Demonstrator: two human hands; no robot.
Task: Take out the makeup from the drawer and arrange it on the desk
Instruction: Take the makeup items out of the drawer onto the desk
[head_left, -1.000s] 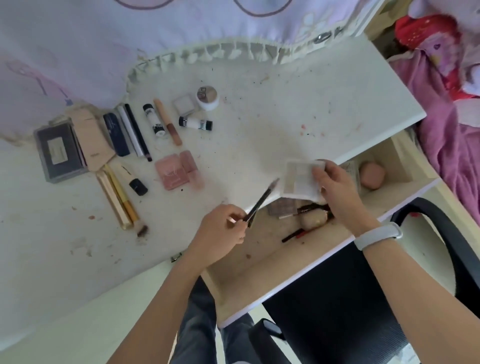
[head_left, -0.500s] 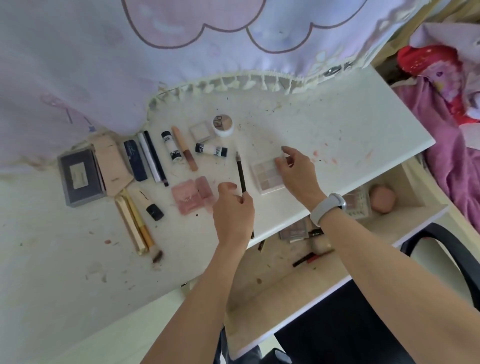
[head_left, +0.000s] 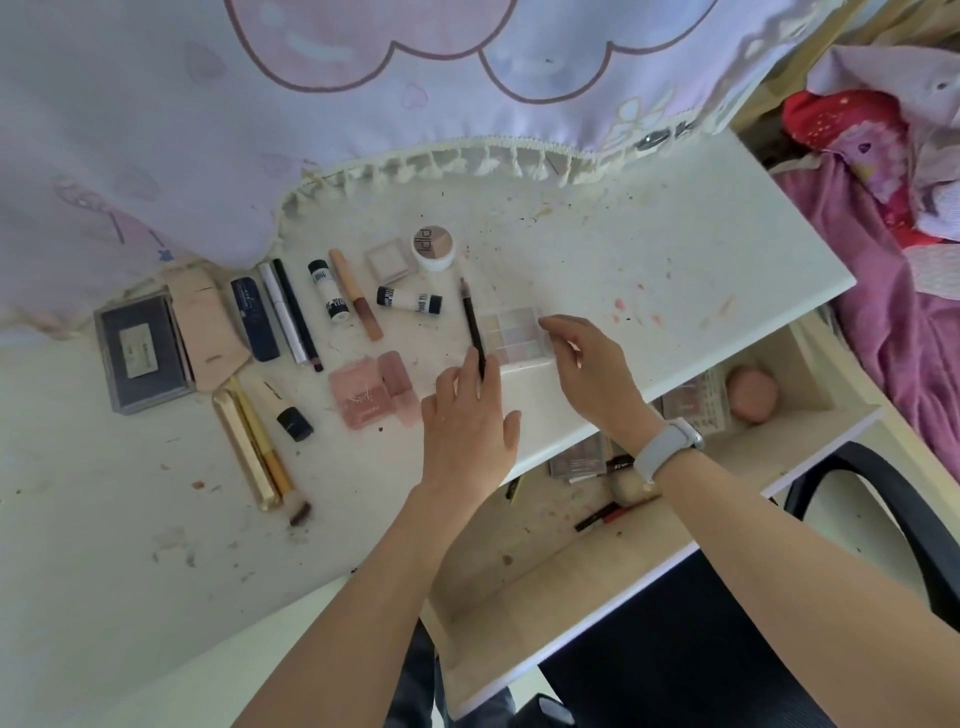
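Note:
On the white desk (head_left: 649, 270) my left hand (head_left: 467, 421) pinches the lower end of a dark makeup pencil (head_left: 471, 325), which lies on the desk pointing away from me. Just right of it sits a clear eyeshadow palette (head_left: 514, 335), and the fingertips of my right hand (head_left: 592, 374) touch its right edge. The open drawer (head_left: 571, 571) below the desk edge holds more palettes (head_left: 691, 402), a pink sponge (head_left: 750, 397) and a red-and-black pencil (head_left: 613, 514). Several makeup items lie in rows to the left.
Left of my hands lie pink compacts (head_left: 363, 395), white tubes (head_left: 410, 301), a round jar (head_left: 434, 248), gold tubes (head_left: 249, 452) and a dark grey case (head_left: 140, 353). A lilac curtain (head_left: 363, 104) hangs behind. A black chair (head_left: 883, 530) and pink bedding (head_left: 893, 260) stand right.
Both hands rose from the drawer to the desk. The palette and the pencil now lie on the desk beside the white tube; the right hand has loosened to a fingertip touch.

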